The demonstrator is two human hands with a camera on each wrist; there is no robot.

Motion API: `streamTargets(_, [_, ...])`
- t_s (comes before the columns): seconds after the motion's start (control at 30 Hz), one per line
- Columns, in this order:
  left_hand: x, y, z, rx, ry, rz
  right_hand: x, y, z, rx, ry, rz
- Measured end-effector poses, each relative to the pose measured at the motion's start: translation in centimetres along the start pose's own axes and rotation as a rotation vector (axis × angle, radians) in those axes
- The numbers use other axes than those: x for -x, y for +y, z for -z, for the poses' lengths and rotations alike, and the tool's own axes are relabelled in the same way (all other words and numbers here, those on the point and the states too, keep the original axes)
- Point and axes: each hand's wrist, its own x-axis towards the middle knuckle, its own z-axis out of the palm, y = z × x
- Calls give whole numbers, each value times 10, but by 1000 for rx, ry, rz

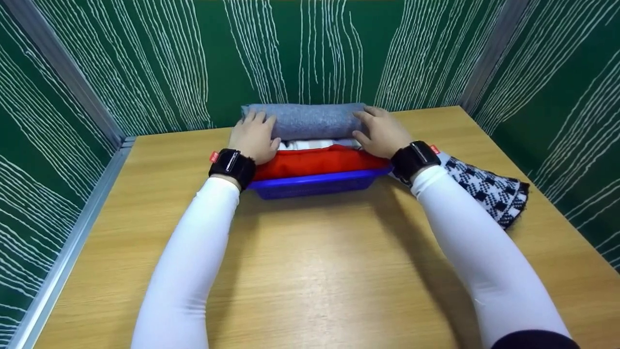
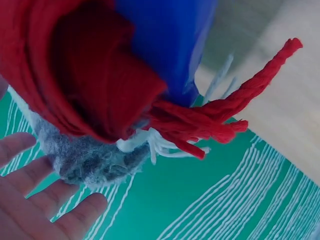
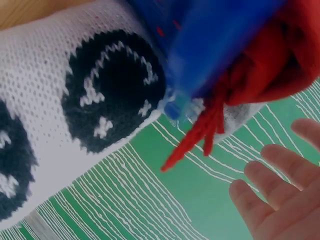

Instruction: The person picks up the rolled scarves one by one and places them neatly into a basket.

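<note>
A blue plastic basket [image 1: 315, 187] holds rolled knit cloths side by side. Nearest is a red scarf roll [image 1: 315, 163], its tassels [image 2: 220, 110] hanging past the basket's end in the left wrist view. Behind it shows a strip of white patterned cloth [image 1: 310, 144]. At the back lies a fuzzy grey scarf roll [image 1: 315, 121]. My left hand [image 1: 254, 138] rests at the left end of the grey roll, fingers extended. Opposite it, my right hand [image 1: 385, 133] touches the right end with fingers spread. Part of each thumb's contact is hidden.
A black-and-white patterned knit cloth [image 1: 489, 189] lies on the wooden table [image 1: 310, 271] right of the basket, partly under my right forearm. Its white side with black faces [image 3: 115, 90] shows in the right wrist view. Green panels with white lines [image 1: 310, 53] enclose the table's back and sides.
</note>
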Motion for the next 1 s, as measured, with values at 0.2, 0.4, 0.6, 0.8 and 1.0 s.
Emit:
streamTargets(0.2, [2, 3, 1, -4, 6, -6, 6, 7, 0, -5, 15, -22])
streamTargets(0.4, [3, 9, 2, -3, 23, -21, 10, 9, 1, 24, 36, -17])
streamTargets(0.6, [3, 18, -1, -1, 19, -48, 16, 10, 1, 29, 32, -19])
streamTargets(0.8, [4, 29, -4, 9, 7, -66, 21, 11, 1, 34, 23, -14])
streamTargets(1.0, [4, 37, -6, 1, -7, -81, 25, 15, 0, 31, 28, -9])
